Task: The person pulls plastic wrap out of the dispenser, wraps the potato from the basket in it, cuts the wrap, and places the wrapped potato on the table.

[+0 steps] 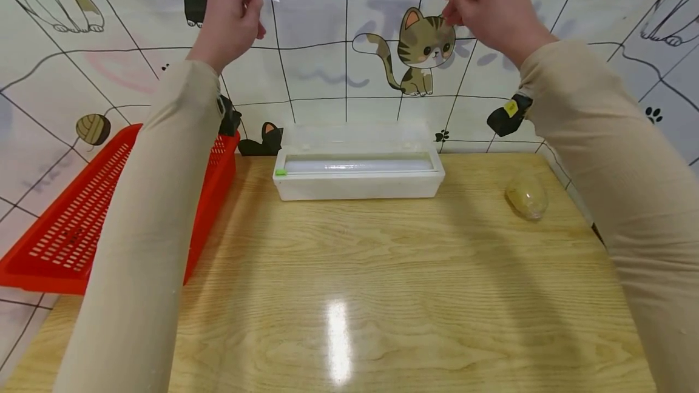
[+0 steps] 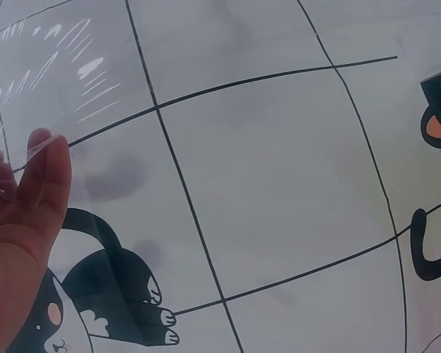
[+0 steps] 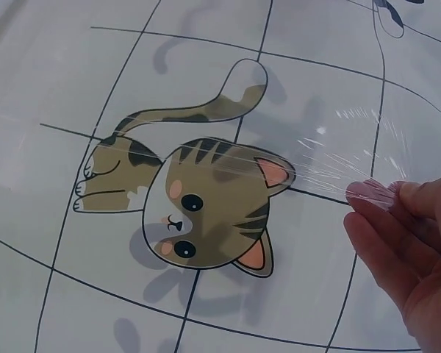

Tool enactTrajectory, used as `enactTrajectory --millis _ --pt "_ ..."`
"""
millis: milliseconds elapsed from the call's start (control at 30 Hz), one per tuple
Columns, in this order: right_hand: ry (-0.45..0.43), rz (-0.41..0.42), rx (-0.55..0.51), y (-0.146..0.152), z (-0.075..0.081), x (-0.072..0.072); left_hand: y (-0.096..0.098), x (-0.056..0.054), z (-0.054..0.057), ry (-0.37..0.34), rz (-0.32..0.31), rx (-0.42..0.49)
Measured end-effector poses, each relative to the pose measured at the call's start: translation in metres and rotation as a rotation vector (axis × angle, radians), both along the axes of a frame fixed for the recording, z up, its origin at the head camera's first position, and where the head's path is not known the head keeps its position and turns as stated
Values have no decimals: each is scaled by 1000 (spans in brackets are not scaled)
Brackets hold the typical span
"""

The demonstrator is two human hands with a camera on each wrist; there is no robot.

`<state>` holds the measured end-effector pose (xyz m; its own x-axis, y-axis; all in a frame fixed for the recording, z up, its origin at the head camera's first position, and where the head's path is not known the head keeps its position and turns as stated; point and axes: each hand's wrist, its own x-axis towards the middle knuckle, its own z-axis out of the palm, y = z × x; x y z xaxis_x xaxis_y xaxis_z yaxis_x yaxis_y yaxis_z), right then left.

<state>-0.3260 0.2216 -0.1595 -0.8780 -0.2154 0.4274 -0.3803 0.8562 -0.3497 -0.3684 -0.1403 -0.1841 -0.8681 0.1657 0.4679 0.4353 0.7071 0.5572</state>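
A clear sheet of cling film (image 3: 334,162) is held up in front of the white backdrop. My right hand (image 1: 491,8) pinches one end between thumb and fingers, where creases fan out in the right wrist view. At the other end, my left hand (image 1: 229,23) pinches the film, whose shiny streaks show in the left wrist view. Below and between the hands sits a white cling film dispenser (image 1: 357,188) with its clear lid raised. A roll of film (image 1: 357,166) lies inside, and a small green slider (image 1: 281,172) sits at its left end.
A yellowish, film-wrapped roundish item (image 1: 526,197) lies at the table's right. The red perforated basket (image 1: 210,217) stands at the left, partly behind my left forearm. The wooden table (image 1: 409,296) meets a cat-printed backdrop (image 1: 317,71) at its far edge.
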Motion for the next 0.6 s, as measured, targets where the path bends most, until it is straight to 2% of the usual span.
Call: enactTrajectory --millis 167,267,467,600 --pt "53 28 24 2 2 1 -1 4 5 -11 6 15" --pt "47 53 14 4 3 3 -3 6 6 -20 0 41" --pt "23 111 -10 15 4 13 -10 14 2 -35 -65 150" --pt "22 132 33 21 4 25 -11 24 2 -47 -102 236"
